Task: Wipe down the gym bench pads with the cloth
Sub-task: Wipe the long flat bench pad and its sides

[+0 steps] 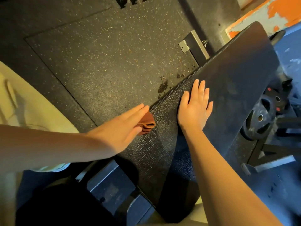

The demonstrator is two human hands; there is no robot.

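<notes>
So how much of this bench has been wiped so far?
Nothing looks clearly finished: the bench pad shows no wiped-versus-unwiped line, and its far end looks dull and smeary. In hand: the left hand presses the brown cloth flat at the pad's edge, and the right hand rests flat mid-pad. Left: seemingly most of the pad.

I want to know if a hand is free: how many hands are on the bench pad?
2. The right hand lies flat on the bench pad, fingers straight; the left hand presses the brown cloth against the pad's left edge.
</notes>
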